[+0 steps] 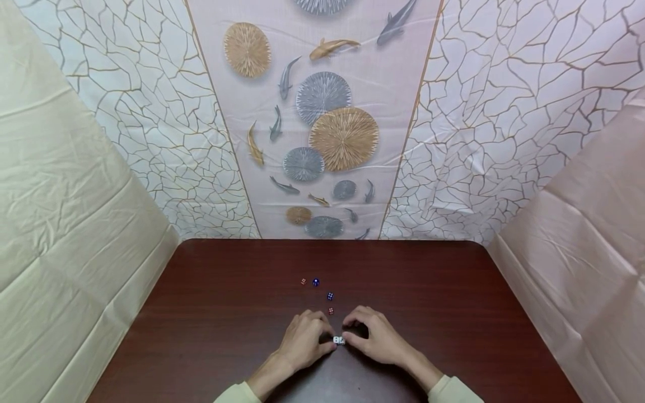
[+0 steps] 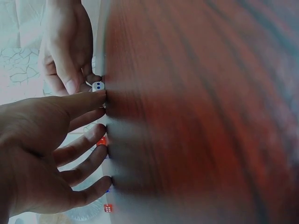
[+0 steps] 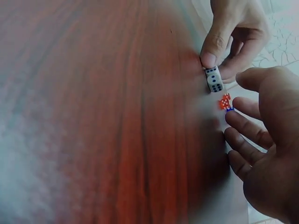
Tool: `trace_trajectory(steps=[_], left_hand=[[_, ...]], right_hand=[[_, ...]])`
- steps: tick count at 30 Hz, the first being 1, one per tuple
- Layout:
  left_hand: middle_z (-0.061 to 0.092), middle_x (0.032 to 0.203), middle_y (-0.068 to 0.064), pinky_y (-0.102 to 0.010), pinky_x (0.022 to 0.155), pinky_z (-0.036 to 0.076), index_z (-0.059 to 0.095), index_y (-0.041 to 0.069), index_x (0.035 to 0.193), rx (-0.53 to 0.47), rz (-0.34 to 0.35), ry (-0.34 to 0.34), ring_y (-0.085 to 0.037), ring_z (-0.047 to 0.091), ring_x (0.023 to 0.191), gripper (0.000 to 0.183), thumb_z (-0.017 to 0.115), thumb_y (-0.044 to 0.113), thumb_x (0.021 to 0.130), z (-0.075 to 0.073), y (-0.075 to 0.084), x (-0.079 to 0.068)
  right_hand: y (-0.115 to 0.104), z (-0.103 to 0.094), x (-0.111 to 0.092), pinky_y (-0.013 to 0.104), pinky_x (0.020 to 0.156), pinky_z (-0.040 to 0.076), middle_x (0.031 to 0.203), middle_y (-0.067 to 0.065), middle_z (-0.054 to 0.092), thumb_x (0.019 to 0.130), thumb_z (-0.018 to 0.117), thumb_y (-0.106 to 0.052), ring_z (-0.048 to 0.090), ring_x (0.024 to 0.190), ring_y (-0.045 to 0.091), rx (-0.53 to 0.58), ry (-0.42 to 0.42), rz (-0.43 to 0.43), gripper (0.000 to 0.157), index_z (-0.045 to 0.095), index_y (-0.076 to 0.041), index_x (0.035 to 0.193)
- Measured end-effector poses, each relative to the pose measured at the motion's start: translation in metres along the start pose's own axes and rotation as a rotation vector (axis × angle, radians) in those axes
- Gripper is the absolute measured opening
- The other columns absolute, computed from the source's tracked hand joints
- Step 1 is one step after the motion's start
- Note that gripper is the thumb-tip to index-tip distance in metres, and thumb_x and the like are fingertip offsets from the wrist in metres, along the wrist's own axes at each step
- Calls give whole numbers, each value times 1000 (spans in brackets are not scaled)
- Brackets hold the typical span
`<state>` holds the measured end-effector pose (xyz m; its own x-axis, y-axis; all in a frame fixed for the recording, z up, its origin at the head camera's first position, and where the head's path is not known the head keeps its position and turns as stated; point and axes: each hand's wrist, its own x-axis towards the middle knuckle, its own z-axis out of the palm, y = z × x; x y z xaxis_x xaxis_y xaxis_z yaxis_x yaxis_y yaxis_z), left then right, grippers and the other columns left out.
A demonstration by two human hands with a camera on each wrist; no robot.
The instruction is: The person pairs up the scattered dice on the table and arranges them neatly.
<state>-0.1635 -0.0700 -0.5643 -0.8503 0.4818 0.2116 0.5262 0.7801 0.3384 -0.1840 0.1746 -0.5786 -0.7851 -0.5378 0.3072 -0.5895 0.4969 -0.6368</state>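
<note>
Two white dice with dark pips sit side by side on the table between my hands. My left hand (image 1: pixel 304 342) pinches the left white die (image 1: pixel 336 340) between thumb and index finger; its other fingers spread to the tabletop. Beside the right white die (image 1: pixel 342 340) is my right hand (image 1: pixel 380 338), its thumb tip close to that die and its fingers loosely bent. In the right wrist view the right thumb (image 3: pixel 252 78) stands apart from the white dice (image 3: pixel 214 79). Just beyond the hands lies a red die (image 1: pixel 330 311).
Farther back on the dark reddish-brown table (image 1: pixel 227 296) are a blue die (image 1: pixel 330 296), another blue die (image 1: pixel 316 282) and a second red die (image 1: pixel 303 281). A patterned cloth (image 1: pixel 322 184) hangs behind the table, with pale cloth walls (image 1: pixel 579 252) at both sides.
</note>
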Motion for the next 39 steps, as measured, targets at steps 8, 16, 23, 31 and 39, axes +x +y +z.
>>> trace_trajectory(steps=[8,16,23,31,39], left_hand=[[81,108,10,-28,81,47,90,30,100,6,3,3,-10,68,100,15,97,34,88,-1,0,0],[81,108,10,-29,82,48,90,29,100,11,3,0,-10,68,101,15,97,35,88,-1,0,0],[81,108,9,-32,83,50,90,28,100,12,-3,-7,-11,68,101,16,98,35,88,0,0,0],[81,108,9,-31,84,51,91,27,101,10,-7,-6,-11,68,100,17,98,36,88,1,-1,0],[81,108,9,-31,83,50,90,28,100,21,-5,-3,-11,68,101,16,97,36,88,1,-1,0]], right_hand=[[6,-4,9,35,89,61,110,-2,77,105,82,-20,71,100,19,21,9,43,13,80,-11,115],[8,-5,23,37,89,62,109,2,78,101,84,-12,72,100,21,-14,13,43,15,80,-8,115],[12,-3,34,34,89,61,112,2,77,102,83,-14,71,101,18,-23,-12,60,17,80,-10,118],[16,2,46,36,90,60,112,0,78,102,84,-14,70,102,17,-55,-23,35,15,81,-12,117],[18,6,52,35,91,58,113,2,78,103,83,-14,70,104,18,-82,-40,-1,15,82,-12,118]])
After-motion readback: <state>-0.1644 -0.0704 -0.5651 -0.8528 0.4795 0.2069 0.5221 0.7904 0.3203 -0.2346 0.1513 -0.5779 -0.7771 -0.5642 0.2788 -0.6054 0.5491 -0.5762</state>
